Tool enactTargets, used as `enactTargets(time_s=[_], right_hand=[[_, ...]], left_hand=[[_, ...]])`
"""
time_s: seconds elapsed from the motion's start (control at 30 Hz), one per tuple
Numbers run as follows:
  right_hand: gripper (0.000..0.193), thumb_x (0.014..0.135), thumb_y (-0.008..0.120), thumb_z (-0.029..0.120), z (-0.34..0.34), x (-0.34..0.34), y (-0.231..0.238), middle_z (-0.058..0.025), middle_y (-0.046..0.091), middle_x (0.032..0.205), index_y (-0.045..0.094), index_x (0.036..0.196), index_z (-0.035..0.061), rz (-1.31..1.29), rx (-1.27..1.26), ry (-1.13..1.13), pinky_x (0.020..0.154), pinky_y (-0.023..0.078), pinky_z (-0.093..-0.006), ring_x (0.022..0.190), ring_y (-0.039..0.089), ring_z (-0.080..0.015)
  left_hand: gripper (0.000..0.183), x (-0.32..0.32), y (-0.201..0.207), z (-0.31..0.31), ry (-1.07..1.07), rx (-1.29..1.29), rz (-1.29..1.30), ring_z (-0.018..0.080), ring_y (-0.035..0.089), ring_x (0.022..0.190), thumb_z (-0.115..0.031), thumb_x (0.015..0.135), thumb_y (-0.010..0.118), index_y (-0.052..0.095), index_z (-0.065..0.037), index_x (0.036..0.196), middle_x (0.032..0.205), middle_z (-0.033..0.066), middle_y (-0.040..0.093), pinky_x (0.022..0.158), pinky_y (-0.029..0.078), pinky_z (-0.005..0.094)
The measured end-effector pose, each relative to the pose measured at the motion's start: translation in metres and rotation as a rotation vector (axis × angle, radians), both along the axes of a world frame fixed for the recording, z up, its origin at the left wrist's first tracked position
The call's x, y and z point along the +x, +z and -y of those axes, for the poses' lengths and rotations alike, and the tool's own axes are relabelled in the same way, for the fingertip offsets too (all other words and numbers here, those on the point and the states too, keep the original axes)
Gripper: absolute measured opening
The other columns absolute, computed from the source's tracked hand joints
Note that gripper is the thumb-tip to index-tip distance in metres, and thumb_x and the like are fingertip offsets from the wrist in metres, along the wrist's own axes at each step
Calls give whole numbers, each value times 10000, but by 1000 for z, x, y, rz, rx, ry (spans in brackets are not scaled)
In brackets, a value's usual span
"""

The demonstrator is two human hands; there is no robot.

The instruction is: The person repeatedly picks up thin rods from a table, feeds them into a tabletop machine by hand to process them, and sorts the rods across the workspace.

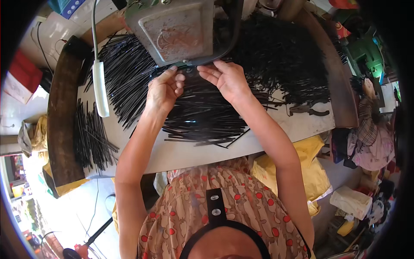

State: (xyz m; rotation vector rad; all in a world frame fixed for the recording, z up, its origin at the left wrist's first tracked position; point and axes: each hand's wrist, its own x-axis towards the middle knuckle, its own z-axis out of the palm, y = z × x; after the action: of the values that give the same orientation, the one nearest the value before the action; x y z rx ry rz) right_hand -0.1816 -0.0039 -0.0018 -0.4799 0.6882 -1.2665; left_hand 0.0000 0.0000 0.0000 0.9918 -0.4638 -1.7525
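My left hand [166, 88] is at the lower edge of a worn grey-green metal machine [181, 34], thumb and fingertips drawn together with the other fingers curled. Whatever it pinches is too dark to make out. Just right of it, my right hand [228, 80] reaches to the same edge. Its thumb lies by the machine's dark rim, and its fingers stretch toward the left hand with a gap between. Beneath both hands spreads a heap of thin black strips [207, 114], mostly lying side by side. The machine's working part is hidden under its housing.
A white tube lamp [100, 88] hangs at left beside more black strips [95, 138]. Pliers [308, 110] lie near the right edge of the pale tabletop [151, 155]. Wooden boards [64, 116] wall the table's sides. Yellow sacks [302, 166] stand below. Another person's hand [368, 88] shows far right.
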Motion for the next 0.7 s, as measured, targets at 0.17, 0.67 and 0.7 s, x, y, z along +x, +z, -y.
enactTargets(time_s=[0.17, 0.67, 0.7], right_hand=[[180, 870, 449, 80, -10, 3, 3, -213, 555, 939, 509, 900, -86, 13, 43, -11, 792, 506, -405, 907, 576, -334], [139, 867, 434, 41, -9, 12, 4, -204, 555, 931, 497, 863, -84, -19, 55, -117, 800, 504, -415, 899, 581, -340], [139, 867, 434, 41, -10, 11, 5, -204, 555, 931, 497, 863, -84, -23, 55, -128, 800, 504, -415, 899, 581, -340]], left_hand=[[172, 4, -3, -5, 13, -12, -17, 140, 502, 527, -132, 829, 528, 531, 29, 890, 670, 103, 582, 460, 353, 235], [194, -9, 1, -14, 56, -17, 81, 102, 464, 488, -174, 838, 539, 547, 20, 839, 630, 50, 563, 431, 325, 205], [194, -11, 0, -13, 55, -16, 64, 113, 483, 497, -164, 832, 548, 547, 29, 840, 648, 70, 577, 438, 337, 217]])
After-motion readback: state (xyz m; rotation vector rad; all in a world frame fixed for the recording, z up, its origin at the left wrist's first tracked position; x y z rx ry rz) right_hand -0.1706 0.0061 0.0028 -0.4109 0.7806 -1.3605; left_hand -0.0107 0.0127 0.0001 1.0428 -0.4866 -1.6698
